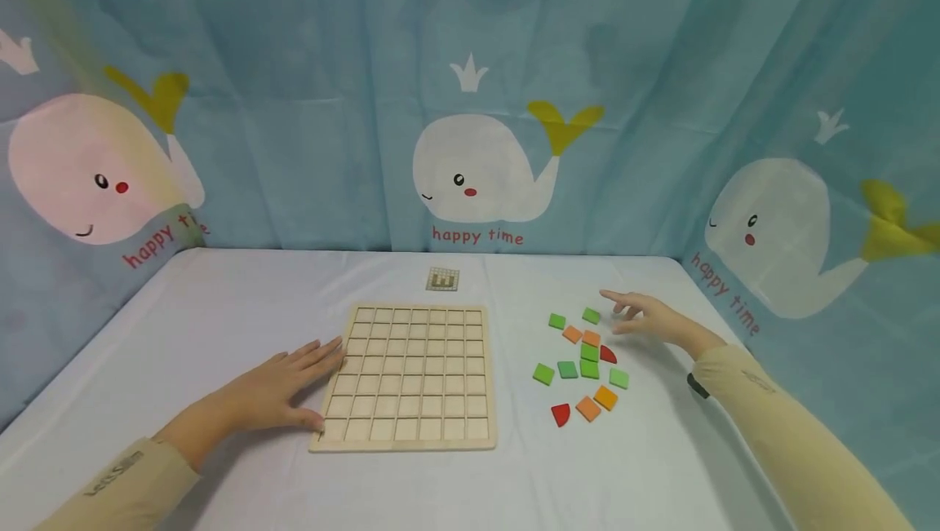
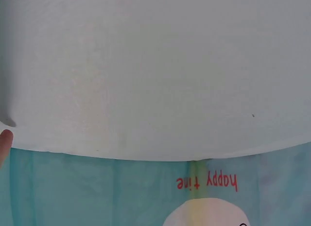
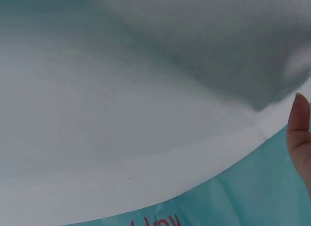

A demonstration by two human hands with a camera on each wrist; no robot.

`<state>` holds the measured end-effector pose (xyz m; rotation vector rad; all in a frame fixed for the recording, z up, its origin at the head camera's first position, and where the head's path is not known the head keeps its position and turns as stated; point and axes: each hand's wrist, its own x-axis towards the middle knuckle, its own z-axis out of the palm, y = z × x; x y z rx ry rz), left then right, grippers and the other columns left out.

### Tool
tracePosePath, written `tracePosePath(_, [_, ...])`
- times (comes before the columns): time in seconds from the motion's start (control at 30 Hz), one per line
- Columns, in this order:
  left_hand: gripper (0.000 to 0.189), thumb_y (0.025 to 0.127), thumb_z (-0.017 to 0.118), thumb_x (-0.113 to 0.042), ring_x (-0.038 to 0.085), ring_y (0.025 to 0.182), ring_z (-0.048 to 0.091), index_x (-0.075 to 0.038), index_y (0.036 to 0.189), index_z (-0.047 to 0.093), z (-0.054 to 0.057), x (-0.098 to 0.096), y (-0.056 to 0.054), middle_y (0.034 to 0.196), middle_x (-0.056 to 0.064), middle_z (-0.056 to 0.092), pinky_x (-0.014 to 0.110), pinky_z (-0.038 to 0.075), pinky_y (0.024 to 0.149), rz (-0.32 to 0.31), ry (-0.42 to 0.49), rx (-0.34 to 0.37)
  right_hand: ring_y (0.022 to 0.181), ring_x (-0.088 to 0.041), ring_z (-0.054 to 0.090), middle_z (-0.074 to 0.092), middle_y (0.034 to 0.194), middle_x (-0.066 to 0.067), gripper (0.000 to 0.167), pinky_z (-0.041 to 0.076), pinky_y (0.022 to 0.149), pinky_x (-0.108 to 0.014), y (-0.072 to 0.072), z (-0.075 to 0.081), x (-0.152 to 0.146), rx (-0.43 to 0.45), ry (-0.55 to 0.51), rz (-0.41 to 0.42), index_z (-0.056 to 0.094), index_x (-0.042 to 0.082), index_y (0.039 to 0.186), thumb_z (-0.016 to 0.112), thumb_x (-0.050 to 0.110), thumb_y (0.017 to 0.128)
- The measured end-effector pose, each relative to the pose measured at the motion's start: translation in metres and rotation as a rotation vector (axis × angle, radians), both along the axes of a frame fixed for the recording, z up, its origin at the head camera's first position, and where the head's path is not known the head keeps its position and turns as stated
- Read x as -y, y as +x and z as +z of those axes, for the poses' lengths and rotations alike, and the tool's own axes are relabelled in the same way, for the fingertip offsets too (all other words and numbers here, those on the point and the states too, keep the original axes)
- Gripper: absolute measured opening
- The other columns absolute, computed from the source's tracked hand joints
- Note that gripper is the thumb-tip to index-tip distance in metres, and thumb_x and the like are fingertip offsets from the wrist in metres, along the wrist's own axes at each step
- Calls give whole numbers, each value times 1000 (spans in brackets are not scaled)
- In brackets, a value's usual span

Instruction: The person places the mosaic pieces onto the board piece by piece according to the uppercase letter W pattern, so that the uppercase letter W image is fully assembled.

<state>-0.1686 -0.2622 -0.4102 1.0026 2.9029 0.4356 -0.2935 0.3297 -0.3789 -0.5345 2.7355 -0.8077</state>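
A pale wooden grid board [image 1: 404,446] lies flat on the white-covered table, its square cells bare. My left hand [image 1: 282,384] rests at the board's left edge, fingers spread and straight, thumb at the near left corner. To the right of the board lie several square tiles, some green [image 1: 589,369] and some orange [image 1: 605,397], plus two red quarter-round pieces [image 1: 561,414]. Over the far right of these tiles hovers my right hand [image 1: 649,320], index finger pointing left and the others loosely bent, holding nothing. The nearest piece to it is a green tile [image 1: 591,316]. Only a fingertip [image 2: 5,143] shows in the left wrist view.
A small square card [image 1: 443,279] with a grid pattern lies behind the board. Blue curtains [image 1: 308,172] with whale prints hang behind and on both sides of the white tabletop [image 1: 279,290]. The loose tiles sit close together, a few touching.
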Motion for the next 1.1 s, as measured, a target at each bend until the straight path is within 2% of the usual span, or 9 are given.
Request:
tracePosePath(0.17, [92,80,66,-62,50,136,28,-12,151,36,-5,1,-2,160,3,25,72,30,96,-11,0,-10,99,-28,53,56,112,-14,71,45,84,-45,-6,-4,5,34,29,38,38,6,149,72,25,90])
tracePosePath(0.27, [91,80,66,-61,50,135,29,-13,151,37,-6,1,-3,159,2,26,72,31,96,-21,2,-12,99,-29,52,56,111,-15,72,45,84,-46,-10,-6,5,53,39,43,38,6,149,73,24,88])
tracePosePath(0.47, [91,79,65,-63,50,135,30,-13,150,39,-6,3,-3,159,-4,25,70,31,97,-24,-6,-13,114,-38,51,53,129,-26,69,41,97,-58,-16,-8,6,109,47,-16,44,9,147,74,26,88])
tracePosePath(0.53, [92,78,66,-63,50,135,30,-14,151,38,-6,4,-3,159,-5,25,70,31,97,-24,-10,-16,113,-38,50,53,130,-26,66,40,98,-59,-19,-8,7,117,46,-16,46,9,146,74,26,88])
tracePosePath(0.67, [94,76,66,-65,50,135,29,-13,150,39,-6,4,0,159,-5,27,70,30,98,-9,-6,-7,100,-30,49,57,112,-18,62,43,90,-47,-25,-10,10,111,37,19,49,7,143,74,23,88])
tracePosePath(0.83, [93,77,67,-63,50,135,29,-11,149,40,-8,3,2,158,-3,28,71,28,98,3,5,1,84,-22,43,49,86,-5,62,36,73,-35,-33,-13,12,115,34,37,49,7,143,74,20,88])
tracePosePath(0.97, [93,77,67,-62,49,136,27,-11,150,39,-9,2,1,159,-2,27,72,27,98,10,9,13,76,-20,40,42,78,-3,61,34,67,-33,-36,-15,13,126,38,23,50,7,143,74,19,87])
tracePosePath(1.1, [93,77,66,-63,49,137,26,-12,150,39,-8,1,1,159,-1,27,72,25,99,18,9,19,76,-20,40,41,77,-3,58,34,66,-33,-36,-16,14,134,45,11,53,7,140,74,19,87])
